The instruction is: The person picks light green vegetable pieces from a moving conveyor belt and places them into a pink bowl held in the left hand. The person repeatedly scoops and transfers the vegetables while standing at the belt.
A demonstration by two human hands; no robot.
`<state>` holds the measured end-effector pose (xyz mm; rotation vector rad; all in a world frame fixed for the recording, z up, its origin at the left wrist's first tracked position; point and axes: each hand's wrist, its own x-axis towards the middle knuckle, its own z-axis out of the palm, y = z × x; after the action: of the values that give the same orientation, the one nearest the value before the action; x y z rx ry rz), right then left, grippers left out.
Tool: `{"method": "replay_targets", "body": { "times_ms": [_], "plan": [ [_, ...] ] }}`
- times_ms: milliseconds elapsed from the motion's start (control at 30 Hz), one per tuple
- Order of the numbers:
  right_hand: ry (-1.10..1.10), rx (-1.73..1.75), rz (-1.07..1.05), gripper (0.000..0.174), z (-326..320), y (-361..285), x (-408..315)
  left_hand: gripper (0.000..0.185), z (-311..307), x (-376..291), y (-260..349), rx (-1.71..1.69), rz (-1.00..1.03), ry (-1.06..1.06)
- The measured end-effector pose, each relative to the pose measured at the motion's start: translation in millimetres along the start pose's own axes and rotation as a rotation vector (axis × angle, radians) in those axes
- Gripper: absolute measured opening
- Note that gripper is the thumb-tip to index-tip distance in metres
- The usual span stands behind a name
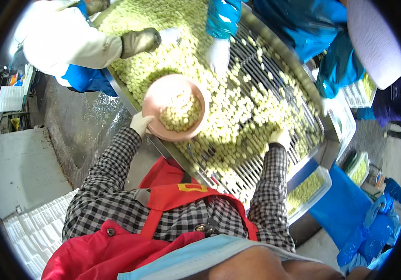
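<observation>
A white glove covers my left hand, which grips the near left rim of a pink plastic bowl. A small heap of pale green oval pieces, beans or small fruits, sits in that bowl. The bowl is over the left side of a metal sorting table, whose slatted grate carries many more loose pieces. My right hand, also gloved, reaches down among the pieces on the right part of the grate. Its fingers are partly hidden, so whether they hold any cannot be told.
Across the table, a co-worker's gloved hand touches the pieces; another person's dark-cuffed arm reaches in from the left. A raised metal rim edges the table. A clear tub of pieces stands below its right end. White trays lie lower left.
</observation>
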<state>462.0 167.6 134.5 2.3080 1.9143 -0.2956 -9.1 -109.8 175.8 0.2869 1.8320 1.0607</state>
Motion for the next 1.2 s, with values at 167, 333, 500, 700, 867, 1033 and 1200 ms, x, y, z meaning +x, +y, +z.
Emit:
{"method": "replay_targets", "body": {
  "times_ms": [167,333,500,700,867,1033,1200],
  "plan": [
    [0.159,0.523,-0.214,0.011,-5,-53,-59,0.038,-1,8,-13,-0.073,0.063,0.004],
    [-0.203,0.952,-0.719,0.044,-36,-153,-149,0.037,-1,7,-10,-0.115,0.059,-0.046],
    [0.022,0.477,-0.629,0.05,-18,-119,-148,0.037,-9,15,-11,-0.038,-0.043,-0.026],
    [0.105,0.045,-0.224,0.068,32,-6,-145,0.041,-12,41,-31,-0.154,-0.018,0.03],
    [-0.266,0.173,-0.177,0.053,22,41,-146,0.042,-12,29,-26,-0.112,-0.026,-0.012],
    [0.237,0.434,-0.181,0.035,14,35,-63,0.042,-8,20,-13,-0.044,-0.073,0.037],
    [-0.071,0.213,0.015,0.029,-12,-4,17,0.038,-14,27,-24,-0.043,-0.018,0.04]
  ]
}}
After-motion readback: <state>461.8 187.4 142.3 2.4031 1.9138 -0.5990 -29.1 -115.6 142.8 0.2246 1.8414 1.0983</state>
